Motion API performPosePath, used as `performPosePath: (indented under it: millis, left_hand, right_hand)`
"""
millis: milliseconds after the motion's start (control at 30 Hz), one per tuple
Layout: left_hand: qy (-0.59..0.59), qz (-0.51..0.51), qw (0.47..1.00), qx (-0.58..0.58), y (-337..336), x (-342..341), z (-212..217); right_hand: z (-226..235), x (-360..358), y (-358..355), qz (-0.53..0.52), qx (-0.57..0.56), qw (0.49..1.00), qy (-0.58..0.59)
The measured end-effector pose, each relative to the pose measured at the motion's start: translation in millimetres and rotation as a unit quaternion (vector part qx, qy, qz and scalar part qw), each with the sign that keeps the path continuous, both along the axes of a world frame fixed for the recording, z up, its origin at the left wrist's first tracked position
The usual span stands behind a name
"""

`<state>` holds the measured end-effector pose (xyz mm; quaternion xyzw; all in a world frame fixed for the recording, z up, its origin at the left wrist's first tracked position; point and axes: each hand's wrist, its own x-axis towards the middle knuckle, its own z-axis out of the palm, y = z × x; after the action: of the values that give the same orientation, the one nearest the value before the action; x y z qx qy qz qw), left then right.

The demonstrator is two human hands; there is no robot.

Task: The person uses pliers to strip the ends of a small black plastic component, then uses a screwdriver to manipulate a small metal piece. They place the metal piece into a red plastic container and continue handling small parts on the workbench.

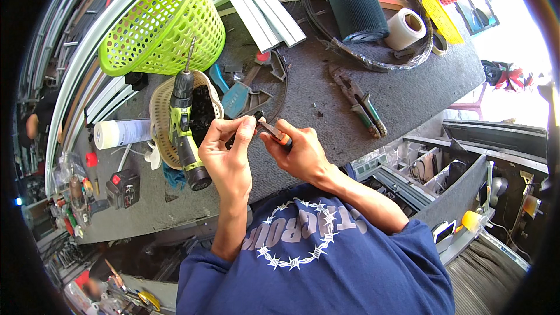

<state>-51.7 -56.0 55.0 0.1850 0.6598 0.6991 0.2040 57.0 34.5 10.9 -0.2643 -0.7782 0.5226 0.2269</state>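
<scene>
Operator: State the condition of the hands.
Inspector: The left hand (227, 154) pinches a small black part (259, 115) between thumb and index finger. The right hand (302, 153) grips a slim tool with an orange-and-black handle (284, 139); its metal end points toward the part. Contact between the two cannot be confirmed.
Operator: Specify the part's location.
Inspector: At the left fingertips, above the near side of the grey tabletop (411, 96), to the right of the cream perforated plastic basket (158, 125).
Operator: List the adjacent items.
Inspector: The basket contains loose black pieces (202, 105). A lime-green-and-black cordless drill (184, 131) lies across it, bit pointing away from the person. Metal pliers with green handles (357, 102) lie beyond the right hand.
</scene>
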Motion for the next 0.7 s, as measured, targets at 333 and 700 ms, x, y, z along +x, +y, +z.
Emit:
performPosePath:
  millis: [333, 700]
  left_hand:
    - [-0.181, 0.003, 0.980, 0.079, -6.2, -7.6, 3.9]
    - [-0.264, -0.100, 0.944, 0.169, -12.7, -10.7, 11.3]
  right_hand:
    - [20.3, 17.5, 7.8, 0.055, -0.108, 0.991, -0.047]
    - [39.8, 31.8, 20.4, 0.042, -0.109, 0.992, -0.046]
